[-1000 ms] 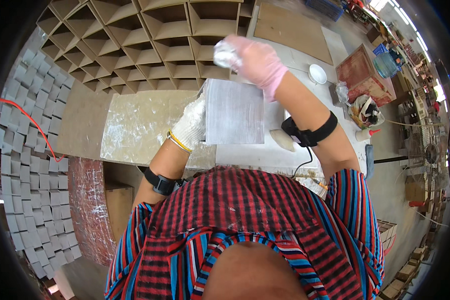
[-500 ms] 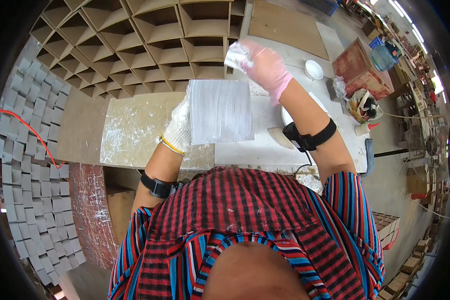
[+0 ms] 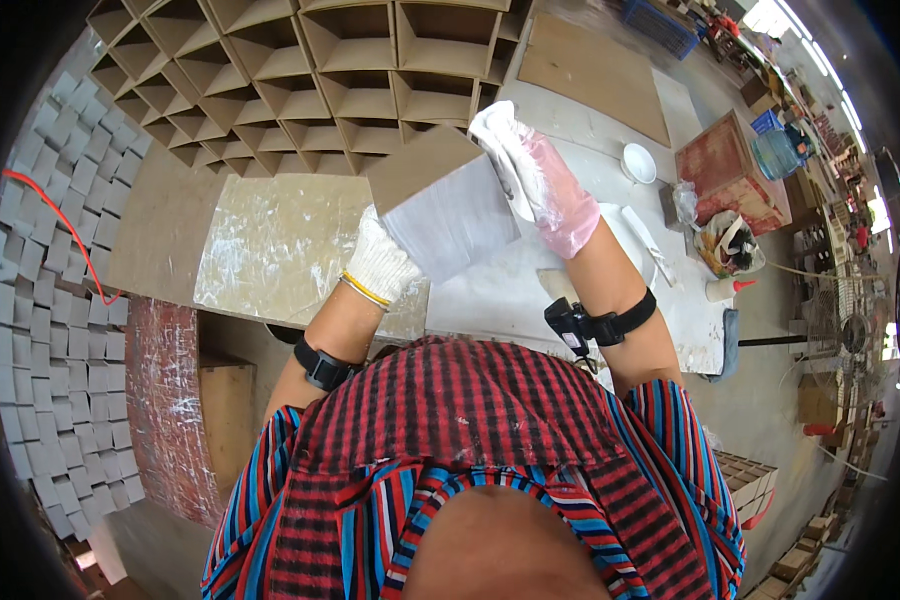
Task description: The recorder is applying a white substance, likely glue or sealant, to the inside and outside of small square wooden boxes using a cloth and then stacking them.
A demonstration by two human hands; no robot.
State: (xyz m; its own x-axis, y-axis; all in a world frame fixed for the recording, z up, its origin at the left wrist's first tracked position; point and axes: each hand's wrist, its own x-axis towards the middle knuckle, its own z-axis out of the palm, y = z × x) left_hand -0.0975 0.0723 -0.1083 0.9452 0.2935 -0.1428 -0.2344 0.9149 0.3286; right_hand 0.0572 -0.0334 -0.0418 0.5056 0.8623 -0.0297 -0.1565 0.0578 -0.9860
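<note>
My left hand (image 3: pixel 385 252), in a white knitted glove with a yellow band at the wrist, grips a box-shaped block (image 3: pixel 457 222) at its lower left. One face of the block bears streaky whitish coating; its far face is bare brown board. My right hand (image 3: pixel 560 195), under a pink translucent glove, is closed on a white cloth (image 3: pixel 502 140) beside the block's right edge. Whether the cloth presses on the block or only lies close to it is hard to tell. The fingertips of both hands are partly hidden.
A brown compartment rack (image 3: pixel 350 85) stands beyond the worktable (image 3: pixel 280 235). On the right are a white bowl (image 3: pixel 639 163), a brush-like white tool (image 3: pixel 648 240), a bottle with a red tip (image 3: pixel 720 290) and a filled bag (image 3: pixel 727 243). Many grey boxes (image 3: pixel 65 375) are stacked at left.
The block has turned and tilted, so a brown face now shows beside the coated one. My right hand has come down with the cloth to the block's right edge.
</note>
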